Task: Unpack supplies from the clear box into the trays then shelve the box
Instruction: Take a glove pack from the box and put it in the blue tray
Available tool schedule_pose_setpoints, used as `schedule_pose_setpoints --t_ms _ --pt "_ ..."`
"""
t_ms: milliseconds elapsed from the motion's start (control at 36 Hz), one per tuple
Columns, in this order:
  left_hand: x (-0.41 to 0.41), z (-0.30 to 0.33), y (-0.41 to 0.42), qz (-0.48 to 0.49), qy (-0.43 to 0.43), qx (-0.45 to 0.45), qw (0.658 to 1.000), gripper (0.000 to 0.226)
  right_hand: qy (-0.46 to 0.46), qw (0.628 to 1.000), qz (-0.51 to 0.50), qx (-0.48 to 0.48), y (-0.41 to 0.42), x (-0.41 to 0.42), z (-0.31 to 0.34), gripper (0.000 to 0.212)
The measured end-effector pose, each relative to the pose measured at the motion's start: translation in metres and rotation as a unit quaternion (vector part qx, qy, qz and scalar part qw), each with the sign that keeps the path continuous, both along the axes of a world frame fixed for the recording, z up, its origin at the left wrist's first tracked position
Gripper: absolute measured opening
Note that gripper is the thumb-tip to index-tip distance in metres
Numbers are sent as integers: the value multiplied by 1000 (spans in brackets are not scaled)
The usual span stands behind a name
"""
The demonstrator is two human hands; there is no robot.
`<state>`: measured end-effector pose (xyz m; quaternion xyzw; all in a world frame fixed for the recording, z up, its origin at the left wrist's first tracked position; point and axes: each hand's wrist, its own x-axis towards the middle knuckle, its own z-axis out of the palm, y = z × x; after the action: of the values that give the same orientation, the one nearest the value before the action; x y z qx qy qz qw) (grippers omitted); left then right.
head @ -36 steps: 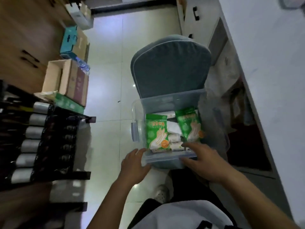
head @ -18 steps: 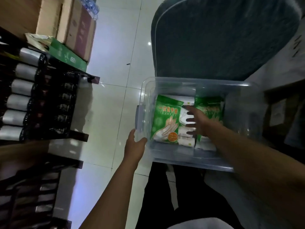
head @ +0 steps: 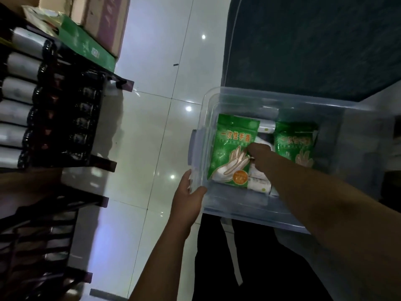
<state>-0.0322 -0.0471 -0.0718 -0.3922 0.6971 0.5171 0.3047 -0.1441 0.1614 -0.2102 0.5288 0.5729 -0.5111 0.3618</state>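
The clear box (head: 236, 206) rests on a dark cushioned chair (head: 314, 44), lid off. Inside lie two green glove packets, one at the left (head: 230, 148) and one at the right (head: 293, 144), over several white rolls (head: 259, 184). My left hand (head: 188, 198) grips the box's near-left corner. My right hand (head: 260, 155) reaches down into the box, fingers curled and pinching the right edge of the left packet. Its fingertips are partly hidden. The black trays (head: 65, 118) stand on a rack at the left.
The upper tray holds a row of white rolls (head: 19, 64) and dark wrapped items. A lower black tray (head: 43, 231) sits below it. Cardboard boxes (head: 104, 18) and a green box (head: 84, 44) stand at the top left. Glossy white floor tiles (head: 141, 137) separate rack and chair.
My right hand went from the box's near rim into the box, then shifted left onto the left green packet. The view has moved closer to the box. My left hand stays on the corner.
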Motion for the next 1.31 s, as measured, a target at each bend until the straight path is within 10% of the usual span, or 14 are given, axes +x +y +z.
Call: schedule_pose_setpoints --t_ms 417,750,1306 --pt "-7 83 -11 -64 71 -21 995 52 250 966 44 41 24 46 135 43" --pt "-35 171 18 -101 100 267 953 60 305 918 6 -253 87 91 280 41" --pt "-35 124 110 -129 5 233 964 42 324 944 -43 -31 131 160 276 59"
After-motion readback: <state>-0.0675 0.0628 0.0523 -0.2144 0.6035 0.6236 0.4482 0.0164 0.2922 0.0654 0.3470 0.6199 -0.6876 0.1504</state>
